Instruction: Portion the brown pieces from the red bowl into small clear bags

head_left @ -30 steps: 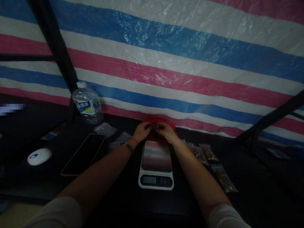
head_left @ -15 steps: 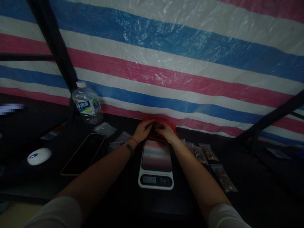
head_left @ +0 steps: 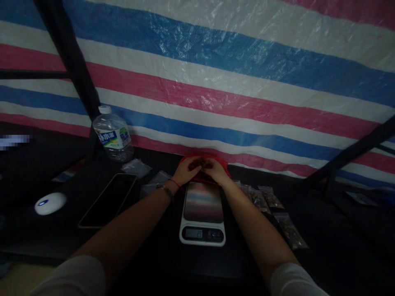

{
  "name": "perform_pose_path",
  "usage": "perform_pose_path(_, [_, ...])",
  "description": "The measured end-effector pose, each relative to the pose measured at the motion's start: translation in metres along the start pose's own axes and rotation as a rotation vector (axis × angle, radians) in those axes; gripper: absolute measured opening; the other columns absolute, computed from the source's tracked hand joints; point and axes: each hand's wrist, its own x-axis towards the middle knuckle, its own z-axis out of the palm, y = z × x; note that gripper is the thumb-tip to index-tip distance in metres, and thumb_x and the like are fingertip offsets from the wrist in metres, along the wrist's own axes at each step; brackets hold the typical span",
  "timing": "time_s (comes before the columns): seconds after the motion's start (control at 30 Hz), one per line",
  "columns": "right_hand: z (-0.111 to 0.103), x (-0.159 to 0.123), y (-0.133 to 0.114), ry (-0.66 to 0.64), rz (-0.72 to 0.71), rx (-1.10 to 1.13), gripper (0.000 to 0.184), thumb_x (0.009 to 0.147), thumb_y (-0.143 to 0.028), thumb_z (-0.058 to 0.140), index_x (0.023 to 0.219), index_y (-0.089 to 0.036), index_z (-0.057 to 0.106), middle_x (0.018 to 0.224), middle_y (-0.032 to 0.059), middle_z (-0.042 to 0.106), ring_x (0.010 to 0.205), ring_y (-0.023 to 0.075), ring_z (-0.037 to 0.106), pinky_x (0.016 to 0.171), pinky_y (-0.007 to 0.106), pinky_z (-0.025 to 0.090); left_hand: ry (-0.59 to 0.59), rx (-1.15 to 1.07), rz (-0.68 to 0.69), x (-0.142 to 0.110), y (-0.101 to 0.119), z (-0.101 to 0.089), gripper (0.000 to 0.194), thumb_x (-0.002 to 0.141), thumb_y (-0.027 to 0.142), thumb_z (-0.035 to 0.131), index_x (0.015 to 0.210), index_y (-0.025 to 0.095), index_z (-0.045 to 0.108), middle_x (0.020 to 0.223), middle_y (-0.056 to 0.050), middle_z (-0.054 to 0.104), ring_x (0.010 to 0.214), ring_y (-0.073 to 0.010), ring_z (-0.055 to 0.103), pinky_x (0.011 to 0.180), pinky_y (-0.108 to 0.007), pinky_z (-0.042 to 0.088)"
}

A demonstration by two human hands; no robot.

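Observation:
Behind the scale, my left hand (head_left: pixel 187 169) and my right hand (head_left: pixel 216 170) reach into a red container (head_left: pixel 227 167), possibly a bag or tray. Their curled fingers come together around a small heap of dark brown dried pieces (head_left: pixel 203 163); the fingertips are partly hidden in the dim light. Just in front of my hands stands a white kitchen scale (head_left: pixel 203 238) with a shiny plate and a lit display that seems to read 29. Nothing lies on its plate, which mirrors the striped sheet.
Several small zip bags of brown pieces (head_left: pixel 291 231) lie to the right. On the left are clear plastic bags (head_left: pixel 136 167), a phone (head_left: pixel 108 200), a white rounded device (head_left: pixel 50 204) and a large plastic bottle (head_left: pixel 113 135). A striped sheet (head_left: pixel 216 98) hangs behind the black table (head_left: pixel 216 267).
My hands have drawn closer together, and the brown pieces now show gathered between my fingers. The scale and the things around it stay where they were.

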Motion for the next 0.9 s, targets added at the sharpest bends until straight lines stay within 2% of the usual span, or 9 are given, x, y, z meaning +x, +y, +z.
perform_pose_path(0.1, [0.0032,-0.0006,0.0009,-0.065,-0.026,0.048,0.040,0.066,-0.019,0.070,0.105,-0.018,0.063,0.107,0.0071,0.070,0.097,0.0202,0.065,0.093,0.037,0.049,-0.007,0.044,-0.013,0.0003,0.0011,-0.0003,0.045,0.078,0.026,0.065,0.121,0.018,0.059,0.117,-0.009,0.066,0.108,-0.0225,0.062,0.098,-0.041,0.048])
perform_pose_path(0.2, [0.0037,-0.0001,0.0007,-0.103,-0.064,0.040,0.045,0.067,-0.011,0.061,0.111,-0.019,0.063,0.115,0.0071,0.068,0.104,0.0210,0.064,0.097,0.038,0.047,0.028,0.093,-0.027,0.0008,0.0033,-0.0010,0.040,0.078,0.026,0.064,0.118,0.018,0.060,0.113,-0.008,0.068,0.105,-0.0216,0.063,0.096,-0.039,0.050])
perform_pose_path(0.33, [-0.0019,0.0021,-0.0013,-0.011,-0.097,-0.216,0.057,0.061,0.001,0.046,0.110,-0.019,0.066,0.114,0.0050,0.068,0.109,0.0211,0.061,0.104,0.040,0.043,0.115,0.258,-0.004,0.0013,0.0067,-0.0007,0.040,0.077,0.027,0.066,0.116,0.018,0.060,0.113,-0.008,0.066,0.107,-0.0235,0.061,0.100,-0.041,0.047])
perform_pose_path(0.47, [-0.0051,0.0013,-0.0050,0.015,-0.085,-0.445,0.047,0.066,0.002,0.045,0.098,-0.020,0.072,0.104,0.0050,0.071,0.104,0.0224,0.062,0.103,0.041,0.043,0.076,0.371,-0.065,0.0014,0.0067,0.0019,0.046,0.076,0.024,0.066,0.119,0.013,0.057,0.115,-0.014,0.065,0.110,-0.0277,0.060,0.100,-0.044,0.046])
perform_pose_path(0.53, [-0.0045,-0.0002,-0.0067,0.007,-0.076,-0.490,0.043,0.069,0.001,0.047,0.095,-0.021,0.072,0.101,0.0056,0.072,0.102,0.0235,0.063,0.101,0.041,0.044,0.076,0.395,-0.046,0.0007,0.0061,0.0034,0.051,0.077,0.025,0.065,0.124,0.013,0.053,0.119,-0.014,0.063,0.113,-0.0280,0.058,0.101,-0.044,0.045])
perform_pose_path(0.7, [-0.0029,-0.0018,-0.0075,0.049,-0.088,-0.475,0.047,0.070,0.002,0.046,0.105,-0.019,0.070,0.110,0.0071,0.069,0.109,0.0232,0.060,0.105,0.041,0.040,0.055,0.391,0.001,-0.0015,0.0063,0.0038,0.048,0.077,0.025,0.064,0.122,0.015,0.053,0.120,-0.013,0.062,0.114,-0.0268,0.058,0.102,-0.043,0.045])
perform_pose_path(0.9, [-0.0011,0.0006,-0.0050,0.058,-0.098,-0.291,0.049,0.069,-0.001,0.048,0.112,-0.018,0.064,0.115,0.0066,0.067,0.109,0.0199,0.061,0.105,0.040,0.041,0.162,0.255,-0.021,-0.0007,0.0092,-0.0007,0.041,0.076,0.023,0.065,0.115,0.016,0.055,0.112,-0.010,0.065,0.105,-0.0232,0.062,0.097,-0.039,0.049])
